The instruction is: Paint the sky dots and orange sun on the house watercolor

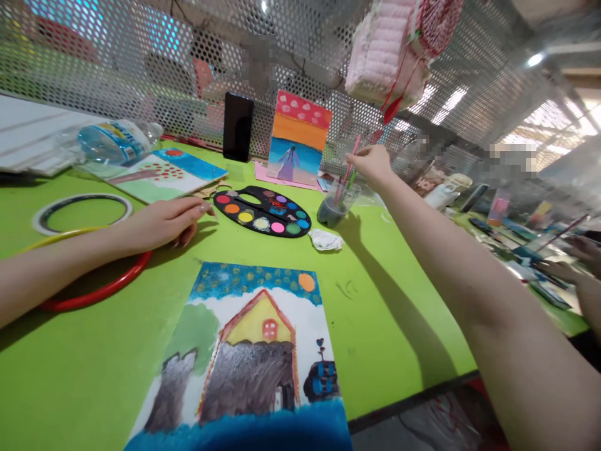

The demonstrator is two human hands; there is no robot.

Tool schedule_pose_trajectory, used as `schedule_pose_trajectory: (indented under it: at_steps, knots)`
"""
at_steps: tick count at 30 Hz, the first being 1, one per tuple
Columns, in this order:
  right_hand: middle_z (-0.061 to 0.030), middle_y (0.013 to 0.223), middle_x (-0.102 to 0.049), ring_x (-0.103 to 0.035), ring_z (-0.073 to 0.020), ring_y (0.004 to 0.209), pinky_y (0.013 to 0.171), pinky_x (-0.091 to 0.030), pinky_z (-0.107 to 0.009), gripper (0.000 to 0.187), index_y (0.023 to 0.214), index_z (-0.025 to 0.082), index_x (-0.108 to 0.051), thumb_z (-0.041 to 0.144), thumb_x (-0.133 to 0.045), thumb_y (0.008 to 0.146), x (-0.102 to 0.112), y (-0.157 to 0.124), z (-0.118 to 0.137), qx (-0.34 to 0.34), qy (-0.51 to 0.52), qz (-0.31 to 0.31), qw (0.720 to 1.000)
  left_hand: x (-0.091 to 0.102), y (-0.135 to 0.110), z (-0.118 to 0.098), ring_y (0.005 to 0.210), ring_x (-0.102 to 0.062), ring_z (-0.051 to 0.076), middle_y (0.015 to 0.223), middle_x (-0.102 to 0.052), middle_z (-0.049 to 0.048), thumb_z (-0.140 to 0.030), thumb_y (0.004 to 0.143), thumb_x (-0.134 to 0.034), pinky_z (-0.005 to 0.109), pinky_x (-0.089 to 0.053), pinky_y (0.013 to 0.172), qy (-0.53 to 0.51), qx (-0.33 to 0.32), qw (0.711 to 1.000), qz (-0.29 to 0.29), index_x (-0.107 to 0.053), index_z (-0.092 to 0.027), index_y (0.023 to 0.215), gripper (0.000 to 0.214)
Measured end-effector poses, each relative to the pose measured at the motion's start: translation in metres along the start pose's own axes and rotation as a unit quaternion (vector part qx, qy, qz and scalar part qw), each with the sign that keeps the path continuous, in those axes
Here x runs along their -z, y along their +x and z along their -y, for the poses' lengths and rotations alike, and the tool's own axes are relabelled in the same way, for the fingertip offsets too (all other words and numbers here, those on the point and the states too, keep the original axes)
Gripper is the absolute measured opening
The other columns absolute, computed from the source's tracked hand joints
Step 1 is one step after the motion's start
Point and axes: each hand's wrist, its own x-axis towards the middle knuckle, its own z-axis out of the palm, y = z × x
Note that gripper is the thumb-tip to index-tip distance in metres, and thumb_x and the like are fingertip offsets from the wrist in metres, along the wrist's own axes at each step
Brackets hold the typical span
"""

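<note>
My right hand [373, 164] reaches far forward, thumb and fingers pinching a pink paintbrush [355, 149] whose lower end is in a clear plastic cup [339, 202]. Dark grey water fills the bottom of the cup, and a green stick also stands in it. My left hand [181, 220] rests on the green table, holding nothing, its index finger stretched toward the black paint palette [244, 227] and other fingers loosely bent. Several paint colours fill the palette's wells. Closest to me lies a painting [256, 357] of a house with a yellow gable, a tree and an orange sun.
Beneath my left forearm lie a red and yellow ring [106, 294] and a white ring [123, 205]. A crumpled tissue [326, 240] sits by the cup. Behind stand a phone [237, 127] and a small canvas [300, 141]. A plastic bottle [113, 143] lies left; another person's hand [561, 272] shows right.
</note>
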Motion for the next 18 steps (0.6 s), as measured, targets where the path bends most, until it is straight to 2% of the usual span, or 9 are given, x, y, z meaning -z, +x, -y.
schedule_pose_trajectory:
  at_steps: [4,8,12,16,18]
  knots:
    - [-0.0164,0.098,-0.070,-0.062,-0.0249,0.097,0.088,-0.046,-0.037,0.026,0.085,0.010,-0.064,0.035,-0.056,0.087,0.024,0.004,-0.001,0.032,0.052,-0.107,0.992,0.001,0.000,0.000,0.047,-0.051,0.013,0.052,-0.058,-0.0049,-0.045,0.089,-0.035,0.025,-0.040,0.058,0.013,-0.017,1.000,0.004,-0.053,-0.020,0.103,0.034]
    - [-0.0107,0.092,-0.068,-0.060,-0.0220,0.091,0.084,-0.047,-0.037,0.025,0.072,0.023,-0.054,0.043,-0.059,0.086,0.052,0.009,-0.005,0.038,0.101,-0.158,0.982,0.001,0.000,0.001,0.048,-0.051,0.013,0.052,-0.057,-0.0069,-0.046,0.089,-0.036,0.025,-0.040,0.060,0.007,-0.012,1.000,0.007,-0.051,-0.022,0.107,0.033]
    - [-0.0075,0.081,-0.064,-0.058,-0.0194,0.084,0.076,-0.047,-0.032,0.031,0.063,0.027,-0.043,0.040,-0.059,0.087,0.060,0.009,-0.010,0.021,0.139,-0.161,0.977,0.001,0.000,0.000,0.048,-0.050,0.013,0.051,-0.057,-0.0070,-0.044,0.090,-0.036,0.025,-0.039,0.061,0.012,-0.004,1.000,0.009,-0.050,-0.022,0.107,0.031]
    - [-0.0054,0.075,-0.062,-0.057,-0.0164,0.078,0.072,-0.045,-0.029,0.032,0.062,0.027,-0.045,0.041,-0.060,0.086,0.058,-0.001,-0.011,0.038,0.158,-0.147,0.976,0.001,0.001,0.001,0.049,-0.051,0.013,0.052,-0.057,-0.0079,-0.044,0.091,-0.036,0.025,-0.039,0.061,0.014,-0.008,1.000,0.012,-0.050,-0.023,0.105,0.030]
    - [-0.0031,0.069,-0.062,-0.055,-0.0147,0.072,0.069,-0.044,-0.028,0.030,0.063,0.027,-0.048,0.044,-0.062,0.085,0.057,-0.008,-0.008,0.056,0.169,-0.115,0.977,0.001,0.001,0.003,0.049,-0.051,0.013,0.052,-0.057,-0.0083,-0.045,0.091,-0.036,0.025,-0.039,0.062,0.013,-0.011,1.000,0.013,-0.050,-0.023,0.104,0.030]
